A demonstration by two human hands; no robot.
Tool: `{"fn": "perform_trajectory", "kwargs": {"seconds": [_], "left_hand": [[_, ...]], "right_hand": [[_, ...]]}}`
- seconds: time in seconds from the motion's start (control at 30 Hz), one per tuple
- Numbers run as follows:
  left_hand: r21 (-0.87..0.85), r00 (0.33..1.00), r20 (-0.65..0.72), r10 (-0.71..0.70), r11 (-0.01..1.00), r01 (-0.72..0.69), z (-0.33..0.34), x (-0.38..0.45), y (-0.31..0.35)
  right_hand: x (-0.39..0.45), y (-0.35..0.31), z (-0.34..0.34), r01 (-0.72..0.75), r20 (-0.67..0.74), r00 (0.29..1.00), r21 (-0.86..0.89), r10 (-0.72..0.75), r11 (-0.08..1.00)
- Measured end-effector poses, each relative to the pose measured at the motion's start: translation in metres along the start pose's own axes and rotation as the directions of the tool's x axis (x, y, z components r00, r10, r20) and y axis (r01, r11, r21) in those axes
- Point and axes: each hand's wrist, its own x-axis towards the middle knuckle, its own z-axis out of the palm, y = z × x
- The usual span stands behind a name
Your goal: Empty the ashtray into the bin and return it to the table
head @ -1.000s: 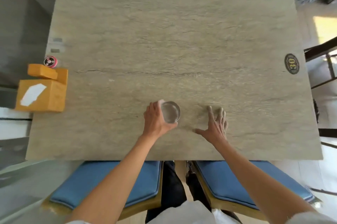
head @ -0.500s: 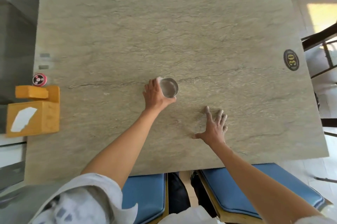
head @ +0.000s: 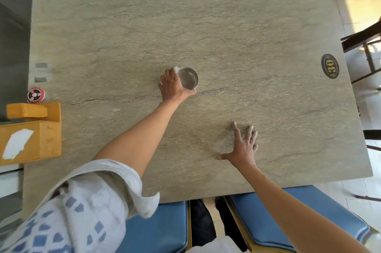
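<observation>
Two hands out: left hand (head: pixel 172 85) wrapped round the glass ashtray (head: pixel 188 78) mid-worktop (head: pixel 247 32), ashtray on its right side, seemingly resting on the surface (looks empty). Right hand (head: pixel 243 145) splayed flat, holding nothing, well apart. Letting go looks like the next move.

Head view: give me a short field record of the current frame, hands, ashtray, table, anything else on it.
left hand: wrapped around the ashtray's near-left side
right hand: flat on the table, fingers spread, holding nothing
ashtray: round, shiny metal, near the table's middle; looks empty
table: stone-look top, mostly bare
tissue box: wooden, at the left edge
call button: red, round, just beyond the tissue box
number plaque: oval, reads 30, right edge
bin: not in view
</observation>
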Motion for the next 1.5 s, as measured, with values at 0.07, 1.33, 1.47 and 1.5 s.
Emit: {"fn": "perform_trajectory", "kwargs": {"seconds": [0.07,1.33,1.47,1.5], "left_hand": [[0.008,1.0,-0.002,-0.006,1.0,0.006,0.001,0.003,0.0],[0.006,0.993,0.095,-0.075,0.997,0.075,0.02,-0.147,-0.03],[0.045,0.989,0.117,-0.088,0.996,0.083,0.011,-0.206,-0.039],[0.028,0.991,0.107,-0.079,0.997,0.077,0.009,-0.217,-0.042]], "right_hand": [[0.0,0.0,0.0,-0.001,-0.002,1.0,0.01,0.001,1.0],[-0.015,0.004,-0.01,0.058,0.024,0.998,-0.115,-0.056,0.992],[-0.028,0.021,-0.024,0.143,0.071,0.988,-0.107,-0.136,0.984],[-0.032,0.026,-0.026,0.164,0.09,0.984,-0.08,-0.157,0.983]]}}
